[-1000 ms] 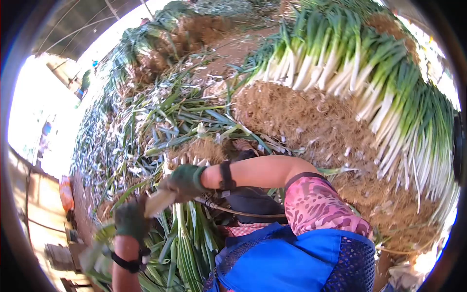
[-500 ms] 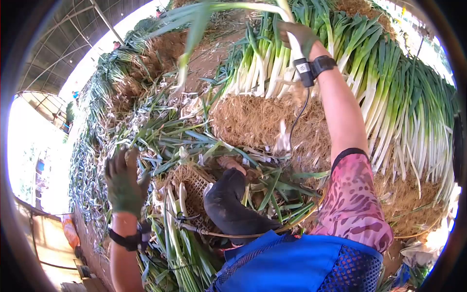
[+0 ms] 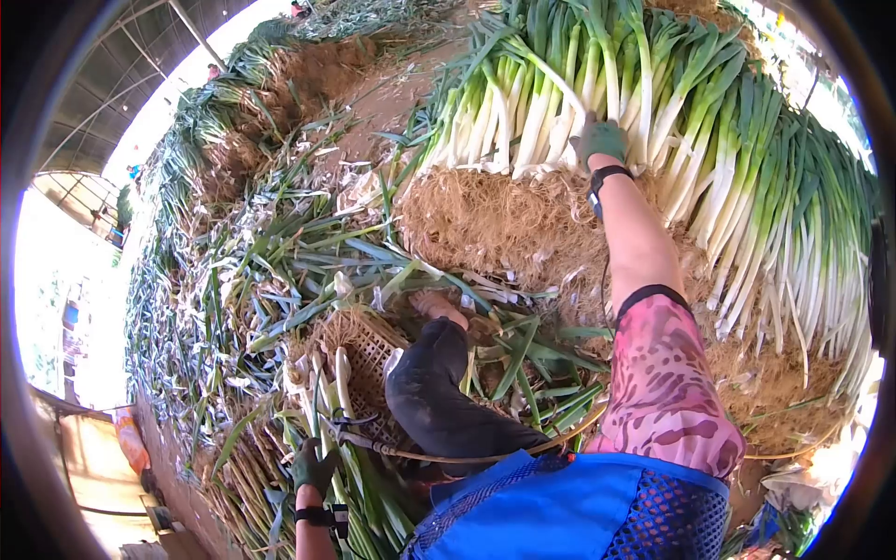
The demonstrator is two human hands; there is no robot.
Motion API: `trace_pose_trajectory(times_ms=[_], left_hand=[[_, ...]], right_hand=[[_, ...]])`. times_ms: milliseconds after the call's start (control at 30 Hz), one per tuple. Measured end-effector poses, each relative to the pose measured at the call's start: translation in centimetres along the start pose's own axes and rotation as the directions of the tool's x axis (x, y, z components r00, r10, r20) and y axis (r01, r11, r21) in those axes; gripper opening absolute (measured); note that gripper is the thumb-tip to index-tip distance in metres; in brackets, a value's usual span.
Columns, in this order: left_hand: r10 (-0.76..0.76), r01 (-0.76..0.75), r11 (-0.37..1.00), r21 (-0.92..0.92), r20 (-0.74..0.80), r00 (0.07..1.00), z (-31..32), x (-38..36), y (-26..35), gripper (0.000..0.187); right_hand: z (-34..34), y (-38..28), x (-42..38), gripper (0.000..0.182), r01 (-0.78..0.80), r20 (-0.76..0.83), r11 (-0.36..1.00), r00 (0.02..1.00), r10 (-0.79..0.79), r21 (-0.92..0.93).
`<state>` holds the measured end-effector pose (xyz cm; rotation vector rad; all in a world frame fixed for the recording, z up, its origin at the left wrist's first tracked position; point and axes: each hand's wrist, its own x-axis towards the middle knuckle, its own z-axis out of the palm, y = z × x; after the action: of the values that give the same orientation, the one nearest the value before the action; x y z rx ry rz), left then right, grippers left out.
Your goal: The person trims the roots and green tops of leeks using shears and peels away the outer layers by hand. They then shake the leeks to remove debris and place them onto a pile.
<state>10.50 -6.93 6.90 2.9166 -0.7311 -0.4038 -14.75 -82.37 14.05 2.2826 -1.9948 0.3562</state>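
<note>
My right hand (image 3: 600, 142), in a green glove, is closed at the white stalks of the big leek pile (image 3: 532, 107), beside one leaning leek whose lower end meets the fingers. My left hand (image 3: 315, 467), also gloved in green, is low at the left against the loose leeks (image 3: 359, 485); its thumb and fingers are apart and nothing shows in it. Just above it, white leek ends and a thin hose nozzle (image 3: 350, 434) lie near a woven basket (image 3: 376, 359). Matted brown roots (image 3: 495, 219) hang below the pile's white stalks.
Cut leaves and peelings (image 3: 308, 252) cover the ground at the left. Another leek heap (image 3: 252, 121) stands at the back left. My bare foot (image 3: 439, 306) and dark trouser leg (image 3: 425, 373) are in the middle. A yellowish hose (image 3: 569, 434) crosses my lap.
My right hand has moved down onto the pile's stalks. My left hand has dropped to the leeks near my lap. The leaves blurred across the top are gone from there.
</note>
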Motion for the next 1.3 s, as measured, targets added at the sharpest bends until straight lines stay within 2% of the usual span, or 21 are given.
trace_pose_trajectory(times_ms=[133, 200, 267, 333, 433, 467, 500, 533, 600, 667, 733, 767, 800, 867, 933, 967, 1033, 1100, 1200, 1267, 1300], left_hand=[[0.116, -0.15, 0.944, -0.294, -0.13, 0.985, -0.1, 2.4, 1.0, 0.047], [0.096, -0.176, 0.706, -0.686, -0.154, 0.983, 0.1, 4.2, 2.8, 0.046], [0.119, -0.132, 0.61, -0.781, -0.075, 0.99, -1.5, 6.4, 5.6, 0.049], [0.118, 0.093, 0.328, -0.94, 0.138, 0.983, -2.7, 7.5, 11.0, 0.062], [0.341, 0.317, -0.047, -0.947, 0.284, 0.896, -1.9, 8.4, 16.8, 0.08], [0.463, 0.447, -0.096, -0.889, 0.358, 0.811, -1.6, 8.9, 18.0, 0.087], [0.465, 0.377, -0.037, -0.925, 0.318, 0.826, -1.7, 8.1, 20.3, 0.082], [0.459, 0.395, -0.032, -0.918, 0.338, 0.822, -1.2, 8.9, 19.8, 0.078], [0.425, 0.418, -0.053, -0.907, 0.358, 0.831, 0.5, 11.0, 17.8, 0.067], [0.364, 0.444, -0.181, -0.878, 0.359, 0.859, 2.7, 11.5, 15.2, 0.053], [0.379, 0.352, -0.267, -0.897, 0.238, 0.894, 1.4, 9.0, 15.9, 0.04], [0.167, 0.385, -0.5, -0.776, 0.349, 0.922, 0.2, 8.2, 17.7, 0.029], [0.013, 0.219, -0.409, -0.886, 0.234, 0.972, -0.4, 8.5, 18.3, 0.025], [0.206, 0.055, -0.137, -0.989, 0.026, 0.978, -2.9, 9.3, 17.8, 0.02], [0.102, -0.01, -0.181, -0.984, -0.029, 0.994, -9.3, 8.2, 23.7, 0.018], [0.23, -0.156, 0.05, -0.987, -0.14, 0.963, -12.7, 7.8, 26.3, 0.022], [0.492, -0.408, 0.192, -0.892, -0.272, 0.827, -18.6, 9.5, 32.5, 0.04], [0.657, -0.385, -0.08, -0.919, -0.339, 0.673, -23.4, 7.6, 41.5, 0.047], [0.928, -0.426, -0.039, -0.904, -0.191, 0.319, -25.6, 7.2, 49.6, 0.049], [0.965, -0.831, -0.007, -0.556, -0.222, 0.141, -23.4, 7.7, 49.8, 0.045], [0.94, -0.808, 0.207, -0.551, -0.117, 0.32, -22.4, 6.1, 49.0, 0.046]], right_hand=[[0.1, -4.2, -0.5, 0.045, -0.013, 0.235, 0.955, 0.97, -0.06, 0.296], [-6.0, -7.7, -9.5, 0.038, -0.096, 0.296, 0.698, 0.94, -0.172, 0.71], [-8.4, -9.2, -17.0, 0.034, 0.166, 0.237, 0.688, 0.861, -0.45, 0.706], [-10.1, -9.3, -25.8, 0.039, 0.221, 0.297, 0.612, 0.719, -0.628, 0.759], [-9.9, -7.1, -38.8, 0.039, 0.471, -0.045, 0.305, 0.597, -0.801, 0.828], [-11.4, -5.9, -41.3, 0.043, 0.433, 0.035, 0.268, 0.474, -0.88, 0.861], [-10.7, -4.7, -44.0, 0.051, 0.407, 0.034, 0.206, 0.392, -0.919, 0.89], [-10.7, -3.4, -45.6, 0.051, 0.501, -0.098, 0.095, 0.345, -0.934, 0.86], [-9.9, -1.9, -46.3, 0.046, 0.412, -0.031, 0.098, 0.295, -0.955, 0.906], [-9.4, -1.2, -43.2, 0.045, 0.367, 0.187, 0.212, 0.101, -0.977, 0.906], [-8.0, 0.3, -43.3, 0.044, 0.387, 0.025, 0.09, 0.17, -0.985, 0.918], [-6.1, 0.4, -43.5, 0.044, 0.423, -0.02, 0.044, 0.146, -0.989, 0.905], [-5.6, 0.4, -43.3, 0.044, 0.426, -0.044, 0.021, 0.141, -0.989, 0.905], [-5.2, -0.1, -42.9, 0.045, 0.398, -0.069, -0.001, 0.155, -0.985, 0.917], [-5.3, -1.4, -42.1, 0.047, 0.286, -0.141, -0.067, 0.247, -0.959, 0.956], [-5.3, -2.4, -41.6, 0.048, 0.208, -0.204, -0.141, 0.323, -0.924, 0.968], [-5.6, -4.2, -39.3, 0.048, 0.201, -0.284, -0.211, 0.483, -0.828, 0.957], [-7.7, -5.2, -35.0, 0.045, 0.273, -0.275, -0.12, 0.65, -0.708, 0.954], [-10.3, -5.6, -25.7, 0.043, 0.228, -0.202, 0.0, 0.865, -0.46, 0.974], [-12.9, -4.8, -18.8, 0.026, 0.148, -0.139, 0.077, 0.984, -0.113, 0.986], [-12.5, -3.8, -14.6, 0.023, 0.004, -0.029, -0.241, 0.995, -0.1, 0.97]])
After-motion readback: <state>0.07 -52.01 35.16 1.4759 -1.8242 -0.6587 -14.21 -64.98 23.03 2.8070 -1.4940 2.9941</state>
